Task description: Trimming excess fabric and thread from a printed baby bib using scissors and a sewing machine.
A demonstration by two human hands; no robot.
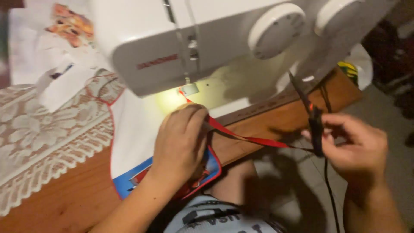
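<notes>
My left hand (181, 140) presses down on a white fabric piece (136, 125) with red binding and a blue printed corner, just in front of the needle area (189, 89) of a white sewing machine (181, 39). A red binding strip (250, 139) runs taut from under that hand to the right. My right hand (358, 149) holds the strip's far end together with a pair of black scissors (312, 118), whose blades point up and left. The machine's lamp lights the fabric under the presser foot.
The machine stands on a brown wooden table (284, 116) with a lace cloth (47, 133) on the left. White paper pieces (64, 84) lie behind. A black cord (330, 190) hangs beside my right hand. Grey floor lies at right.
</notes>
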